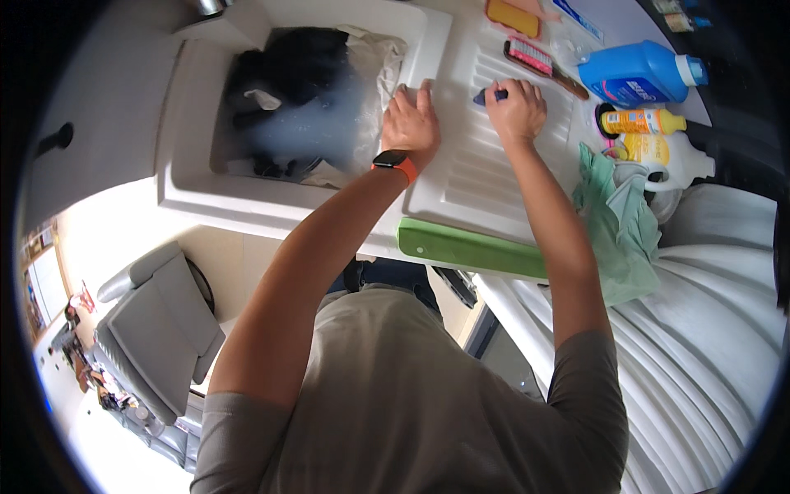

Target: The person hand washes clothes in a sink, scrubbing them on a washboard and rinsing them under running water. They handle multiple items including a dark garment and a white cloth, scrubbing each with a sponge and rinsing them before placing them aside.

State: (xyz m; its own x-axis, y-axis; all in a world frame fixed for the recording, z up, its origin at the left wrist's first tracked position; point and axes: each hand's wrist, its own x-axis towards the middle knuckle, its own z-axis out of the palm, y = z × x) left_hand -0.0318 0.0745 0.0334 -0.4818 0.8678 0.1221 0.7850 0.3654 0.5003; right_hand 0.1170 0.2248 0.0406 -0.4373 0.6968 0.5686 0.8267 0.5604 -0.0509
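My right hand is closed around a small dark blue item, perhaps a bit of wet cloth, over the ribbed washboard. Most of that item is hidden by my fingers. My left hand, with an orange-banded watch on the wrist, rests on the rim between the washboard and the sink basin. Its fingers are slightly apart, and nothing shows in it. Black clothing soaks in cloudy water in the basin. Beside my left hand, a cream cloth lies along the basin's right side.
Right of the washboard lie a pink-bristled brush, a blue detergent bottle, a yellow bottle and a white jug. A green plastic bag hangs at the right. A green strip lines the front edge. Behind stands a grey chair.
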